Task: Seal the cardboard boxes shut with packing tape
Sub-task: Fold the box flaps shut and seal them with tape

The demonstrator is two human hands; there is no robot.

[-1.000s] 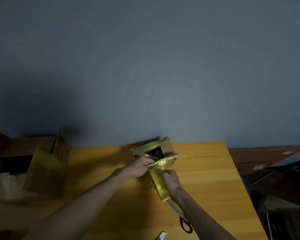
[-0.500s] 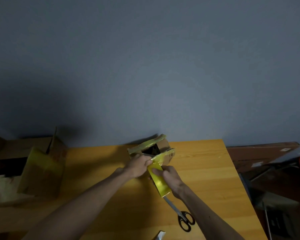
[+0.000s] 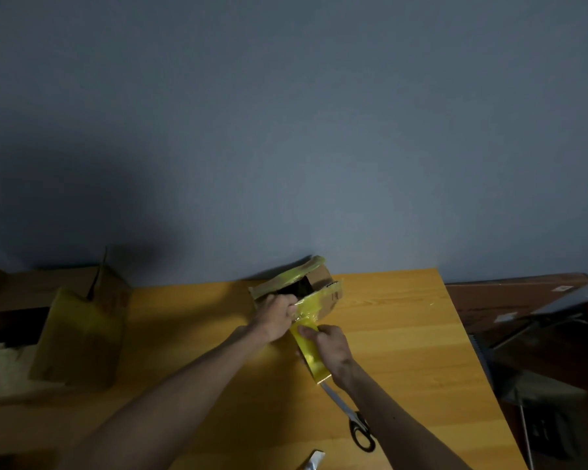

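Observation:
A small cardboard box (image 3: 323,280) stands at the far edge of the yellow wooden table (image 3: 404,334), its top flaps partly open and edged with yellow tape. My left hand (image 3: 275,317) holds the box's near flap where a strip of yellow tape crosses it. My right hand (image 3: 330,347) grips a roll of yellow packing tape (image 3: 311,361) just in front of the box, with the strip running up to the flap.
Black-handled scissors (image 3: 353,422) lie on the table near my right forearm. A larger open cardboard box (image 3: 78,334) with yellow tape stands at the left. A small pale scrap (image 3: 313,461) lies at the front edge. Dark furniture (image 3: 523,300) is off the table's right side.
Both hands have shifted slightly toward the box. The tape roll has come closer to the flap, and the left hand now covers more of the near flap.

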